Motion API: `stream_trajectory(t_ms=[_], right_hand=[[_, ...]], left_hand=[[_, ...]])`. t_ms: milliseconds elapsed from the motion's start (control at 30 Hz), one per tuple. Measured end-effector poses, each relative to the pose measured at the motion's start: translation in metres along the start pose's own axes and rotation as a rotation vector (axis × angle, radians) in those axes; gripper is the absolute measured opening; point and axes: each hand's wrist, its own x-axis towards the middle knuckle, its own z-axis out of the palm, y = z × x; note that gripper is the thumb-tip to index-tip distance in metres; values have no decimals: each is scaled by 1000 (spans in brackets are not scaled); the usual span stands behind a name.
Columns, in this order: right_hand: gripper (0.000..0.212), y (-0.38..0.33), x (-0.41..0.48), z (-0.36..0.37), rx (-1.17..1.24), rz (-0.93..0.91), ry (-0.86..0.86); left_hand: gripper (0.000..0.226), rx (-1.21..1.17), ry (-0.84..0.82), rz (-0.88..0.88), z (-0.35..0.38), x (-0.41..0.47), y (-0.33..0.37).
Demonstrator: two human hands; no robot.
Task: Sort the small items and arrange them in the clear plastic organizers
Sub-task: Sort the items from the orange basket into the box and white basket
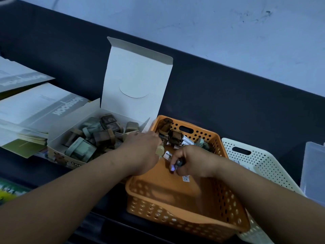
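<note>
Head view. The left hand (140,152), at the left rim of the orange basket (175,213), has its fingers curled round a cream-capped item (160,149). The right hand (193,162), inside the basket, pinches a dark item (176,164) between thumb and fingertips. More small items (174,136) lie at the basket's far end. Left of the basket are an open box (137,73) and books (44,106) printed "notebook". To the right is a clear organizer (313,169).

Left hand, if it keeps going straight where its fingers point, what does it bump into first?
Probably the brown see-through block in the orange basket, just past the fingertips of the left hand. Depth is hard to judge, so it might pass above.
</note>
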Motion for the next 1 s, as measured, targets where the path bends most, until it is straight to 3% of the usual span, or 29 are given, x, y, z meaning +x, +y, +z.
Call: stream_trajectory(t_ms=[233, 400, 533, 633, 733, 833, 1000], right_hand=[[6, 6, -55, -43, 433, 12, 395], [4, 49, -90, -50, 459, 251, 654], [11, 75, -103, -35, 281, 470, 562], [30, 76, -105, -32, 166, 548, 502], [40, 68, -100, -35, 111, 484, 544], [37, 50, -86, -42, 34, 368, 560], [30, 30, -46, -50, -200, 258, 421]], left_hand=[[41, -29, 41, 17, -1, -1, -1], [55, -13, 50, 9, 1, -1, -1], [59, 1, 32, 5, 0, 0, 1], [59, 31, 13, 19, -2, 1, 3], [53, 60, -1, 30, -3, 2, 4], [50, 149, 0, 30, -5, 5, 8], [40, 155, 29, 115, -3, 21, 24]])
